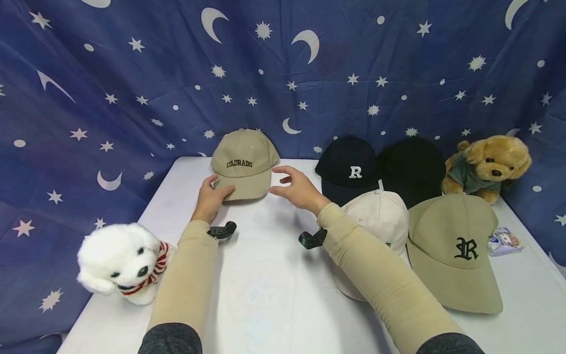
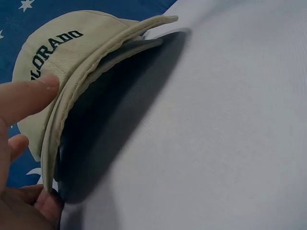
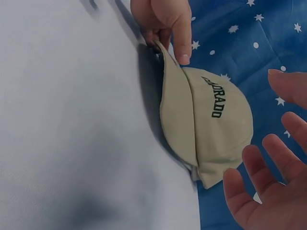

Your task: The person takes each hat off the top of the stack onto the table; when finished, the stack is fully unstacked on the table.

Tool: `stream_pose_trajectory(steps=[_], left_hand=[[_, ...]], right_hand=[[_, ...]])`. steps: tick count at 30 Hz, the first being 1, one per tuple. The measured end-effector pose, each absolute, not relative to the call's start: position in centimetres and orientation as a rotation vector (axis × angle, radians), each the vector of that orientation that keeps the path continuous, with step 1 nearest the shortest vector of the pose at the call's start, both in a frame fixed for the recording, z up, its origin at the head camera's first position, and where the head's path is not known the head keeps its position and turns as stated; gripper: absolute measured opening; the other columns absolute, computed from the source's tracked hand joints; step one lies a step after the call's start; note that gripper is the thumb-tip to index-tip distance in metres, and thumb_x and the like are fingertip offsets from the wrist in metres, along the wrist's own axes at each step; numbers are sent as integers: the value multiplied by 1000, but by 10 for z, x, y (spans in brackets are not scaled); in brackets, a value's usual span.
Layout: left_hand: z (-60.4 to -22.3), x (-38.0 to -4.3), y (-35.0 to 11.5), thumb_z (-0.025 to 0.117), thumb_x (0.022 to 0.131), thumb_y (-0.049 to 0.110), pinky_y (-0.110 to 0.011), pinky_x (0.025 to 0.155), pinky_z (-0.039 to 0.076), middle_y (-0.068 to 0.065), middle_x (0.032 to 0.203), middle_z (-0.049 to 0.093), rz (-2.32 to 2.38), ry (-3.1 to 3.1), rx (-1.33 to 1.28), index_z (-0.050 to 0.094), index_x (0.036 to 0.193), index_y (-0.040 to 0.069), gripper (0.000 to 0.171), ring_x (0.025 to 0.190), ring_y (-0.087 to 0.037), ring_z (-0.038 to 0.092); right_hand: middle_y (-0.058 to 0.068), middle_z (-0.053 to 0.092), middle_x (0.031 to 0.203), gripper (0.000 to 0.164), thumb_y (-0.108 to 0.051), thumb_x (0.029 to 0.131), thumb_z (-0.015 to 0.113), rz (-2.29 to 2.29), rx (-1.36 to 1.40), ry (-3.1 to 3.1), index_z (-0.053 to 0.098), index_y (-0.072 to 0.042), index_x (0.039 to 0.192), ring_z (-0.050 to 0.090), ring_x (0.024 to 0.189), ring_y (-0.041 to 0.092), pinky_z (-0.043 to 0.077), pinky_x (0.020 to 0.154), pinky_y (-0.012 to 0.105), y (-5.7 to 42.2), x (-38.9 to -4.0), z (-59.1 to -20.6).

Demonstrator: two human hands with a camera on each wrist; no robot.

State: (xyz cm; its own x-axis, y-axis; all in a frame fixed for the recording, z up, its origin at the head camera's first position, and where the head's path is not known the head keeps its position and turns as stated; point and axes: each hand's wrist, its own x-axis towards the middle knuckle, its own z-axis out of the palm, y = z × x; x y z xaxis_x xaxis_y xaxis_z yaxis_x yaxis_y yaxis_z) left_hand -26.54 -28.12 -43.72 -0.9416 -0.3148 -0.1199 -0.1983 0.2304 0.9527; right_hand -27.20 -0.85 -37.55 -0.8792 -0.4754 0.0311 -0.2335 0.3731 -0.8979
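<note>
A beige baseball cap (image 1: pixel 245 169) lettered COLORADO sits at the far edge of the white table, brim toward me. My left hand (image 1: pixel 210 200) pinches the left side of its brim, thumb on top and fingers at the edge below. Beneath that brim, the left wrist view shows a second brim edge (image 2: pixel 112 61). My right hand (image 1: pixel 301 190) is just off the cap's right side, fingers spread and holding nothing. In the right wrist view, the spread fingers (image 3: pixel 256 167) appear beside the crown of the beige cap (image 3: pixel 220 129).
On the right stand a navy cap (image 1: pixel 349 164) with an R, a black cap (image 1: pixel 412 167), a cream cap (image 1: pixel 382 216) partly behind my right forearm, and an olive cap (image 1: pixel 455 246). A brown plush dog (image 1: pixel 479 167) and small packet (image 1: pixel 505 242) are beyond. A white plush dog (image 1: pixel 119 255) sits left.
</note>
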Motion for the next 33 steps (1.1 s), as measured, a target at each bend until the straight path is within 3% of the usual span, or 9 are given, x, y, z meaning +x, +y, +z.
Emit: stream_pose_trajectory(steps=[7,33], left_hand=[[-437,-270,-281,74,92,25,-40,120,15,-19,163,16,-1744,-2519,504,20,158,4,88,149,-32,15],[-433,-255,-275,75,89,19,-42,119,17,-20,161,21,-1644,-2592,447,23,158,3,88,148,-34,21]], right_hand=[[5,48,148,59,-22,92,73,-1489,-593,2400,50,-11,146,51,126,25,50,94,42,-7,-272,-377],[6,48,148,59,-19,91,74,-1494,-587,2405,50,-10,145,53,124,26,50,92,42,2,-276,-381]])
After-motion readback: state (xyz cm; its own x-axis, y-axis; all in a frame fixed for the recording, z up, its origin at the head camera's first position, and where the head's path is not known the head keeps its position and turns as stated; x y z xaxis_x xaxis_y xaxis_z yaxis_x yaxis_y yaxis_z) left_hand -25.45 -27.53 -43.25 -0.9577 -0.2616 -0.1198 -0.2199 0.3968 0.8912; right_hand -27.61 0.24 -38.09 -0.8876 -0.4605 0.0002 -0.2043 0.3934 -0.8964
